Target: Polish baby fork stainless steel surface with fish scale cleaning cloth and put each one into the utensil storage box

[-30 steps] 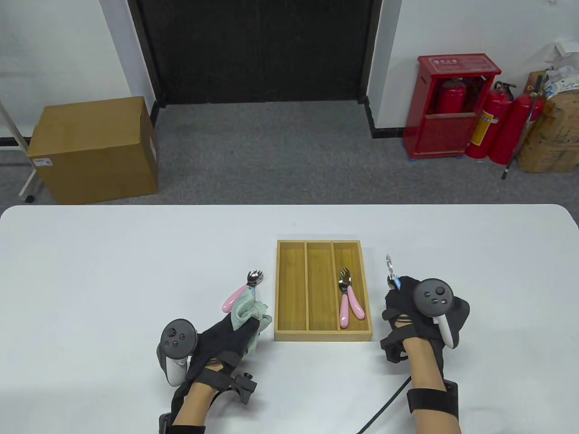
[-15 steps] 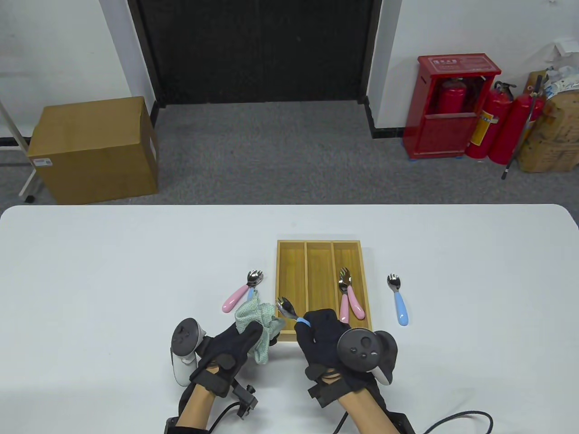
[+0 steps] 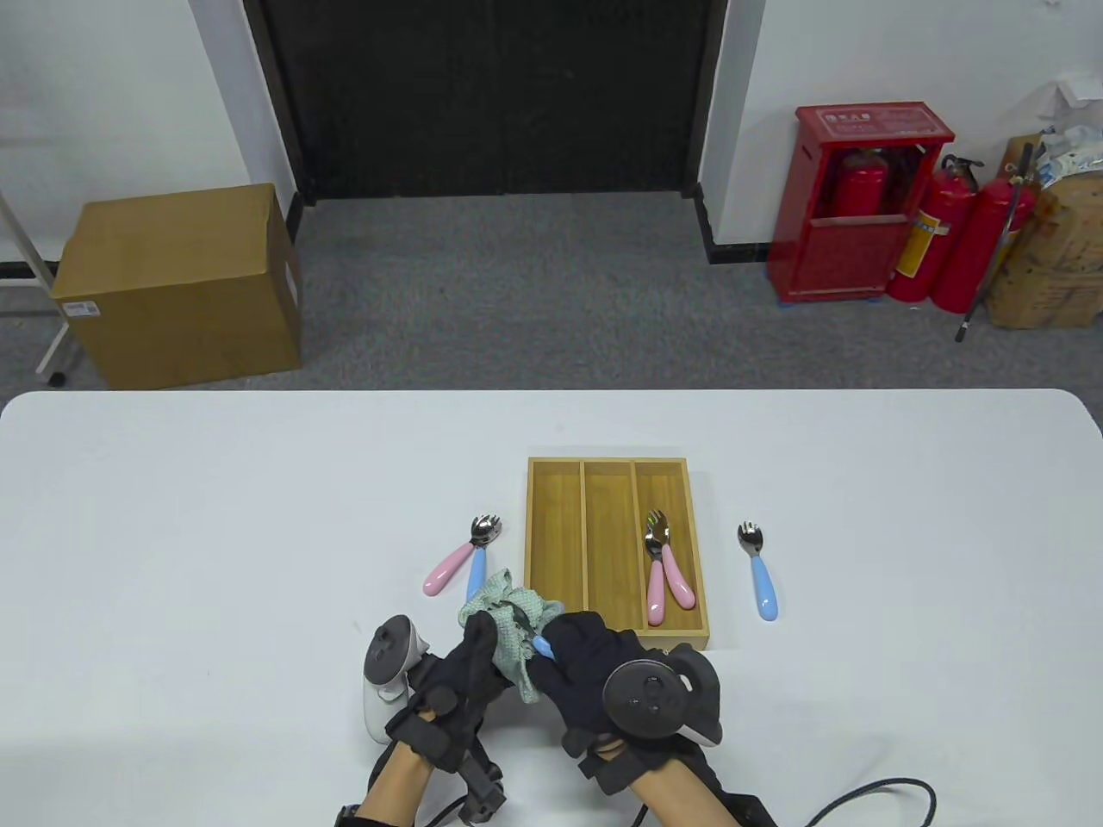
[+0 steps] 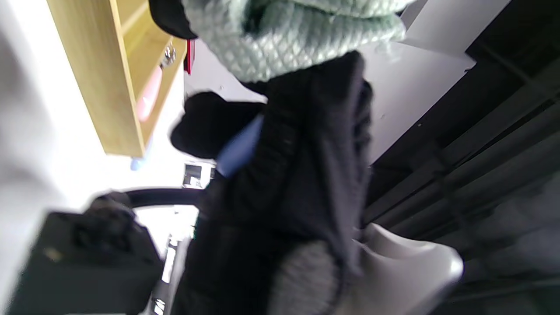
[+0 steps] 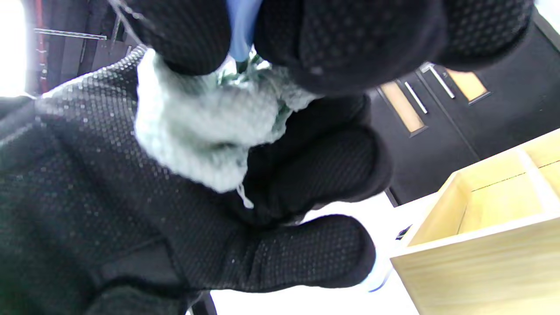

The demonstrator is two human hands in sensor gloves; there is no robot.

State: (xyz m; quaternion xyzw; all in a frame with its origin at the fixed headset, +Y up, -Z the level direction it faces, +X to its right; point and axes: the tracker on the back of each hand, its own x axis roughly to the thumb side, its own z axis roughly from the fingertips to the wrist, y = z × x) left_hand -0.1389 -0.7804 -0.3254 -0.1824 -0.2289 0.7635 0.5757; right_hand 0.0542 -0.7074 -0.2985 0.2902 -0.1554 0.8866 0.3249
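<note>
Both hands are bunched together just off the near-left corner of the box (image 3: 556,642). The left hand (image 3: 470,668) has its fingers curled around the cloth (image 3: 508,616), a pale green wad with a scale-like weave. The right hand (image 3: 586,659) pinches a blue-handled fork (image 3: 543,644) by the handle, and the metal end goes into the cloth, so you can barely see it. In the right wrist view the blue handle sits between thumb and fingers, right above the wad.

Two pink forks (image 3: 663,573) lie in the box's right compartment, heads pointing away; the other two compartments look bare. Just right of the box, another blue fork (image 3: 760,573) lies on the table (image 3: 215,517). Left of the box there's a pink fork (image 3: 452,568) crossed with a blue one (image 3: 476,579).
</note>
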